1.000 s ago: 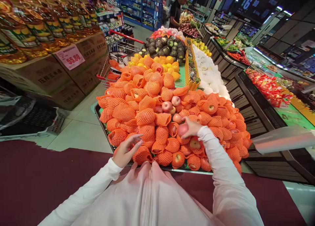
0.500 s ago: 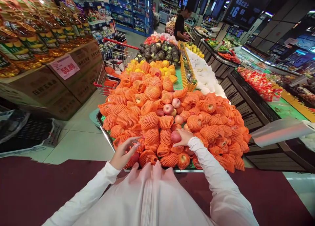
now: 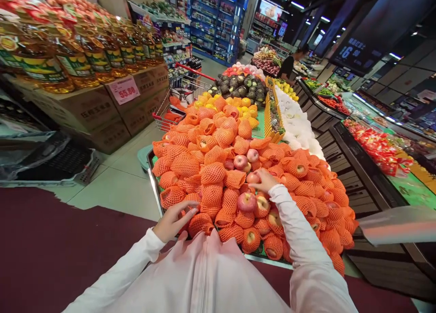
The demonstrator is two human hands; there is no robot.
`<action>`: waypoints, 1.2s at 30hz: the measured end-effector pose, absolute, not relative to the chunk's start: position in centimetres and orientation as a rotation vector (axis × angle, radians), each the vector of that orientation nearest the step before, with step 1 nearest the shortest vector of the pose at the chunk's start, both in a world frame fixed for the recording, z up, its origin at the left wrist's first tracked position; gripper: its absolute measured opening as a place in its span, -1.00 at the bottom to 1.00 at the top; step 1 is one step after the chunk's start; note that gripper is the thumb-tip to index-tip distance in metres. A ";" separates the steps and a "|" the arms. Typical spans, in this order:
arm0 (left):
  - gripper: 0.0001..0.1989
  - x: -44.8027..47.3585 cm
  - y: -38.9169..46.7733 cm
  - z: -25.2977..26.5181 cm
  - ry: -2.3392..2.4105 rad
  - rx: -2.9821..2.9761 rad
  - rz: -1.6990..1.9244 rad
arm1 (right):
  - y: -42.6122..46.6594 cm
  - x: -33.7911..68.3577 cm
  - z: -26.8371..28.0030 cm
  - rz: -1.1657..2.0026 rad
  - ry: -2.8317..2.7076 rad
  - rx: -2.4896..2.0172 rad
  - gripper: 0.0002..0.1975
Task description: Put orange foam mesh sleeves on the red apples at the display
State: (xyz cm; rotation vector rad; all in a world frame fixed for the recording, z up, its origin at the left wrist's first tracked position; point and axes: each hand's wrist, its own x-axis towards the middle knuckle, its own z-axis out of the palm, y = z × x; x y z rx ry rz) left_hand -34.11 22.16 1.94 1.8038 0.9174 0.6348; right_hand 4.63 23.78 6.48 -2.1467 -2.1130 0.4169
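My right hand reaches into the middle of the heap, its fingers and thumb around a bare pinkish apple. Just below it lies a bare red apple, with nothing holding it. Two more bare apples, one of them a pink apple, sit higher up the pile. Around them are apples in orange foam nets. My left hand is at the near left edge of the heap, fingers apart and holding nothing, close to a netted apple.
A shopping cart stands beyond the display's left side. Oil bottles top cardboard boxes at left. Dark netted fruit lies at the back. A plastic bag roll juts in at right. A person bends farther back.
My right hand has let go of the red apple and moved up to another bare apple. The left hand stays open near the edge. The view has turned slightly to the left.
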 end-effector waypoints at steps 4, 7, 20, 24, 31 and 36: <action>-0.67 -34.4 19.7 0.9 0.950 1.818 0.596 | 29.5 6.9 7.9 -0.192 -1.999 -2.229 -0.21; -0.65 -34.8 17.7 0.1 1.032 1.777 0.573 | 33.3 8.1 7.6 -0.414 -2.001 -2.246 -0.16; -0.60 -36.3 14.1 -0.1 1.178 1.534 0.697 | 33.3 5.4 11.3 -0.268 -1.635 -2.148 -0.57; -0.64 -35.2 15.1 0.8 1.073 1.570 0.730 | 25.4 -1.2 12.0 0.375 -1.724 -1.647 -0.60; -0.43 -32.7 17.7 2.8 0.775 1.611 0.764 | 15.0 -12.0 8.1 1.084 -1.723 -1.352 -0.46; -0.75 -32.6 19.5 3.1 0.770 1.663 0.587 | 12.3 -12.6 5.0 1.181 -1.426 -1.383 -0.72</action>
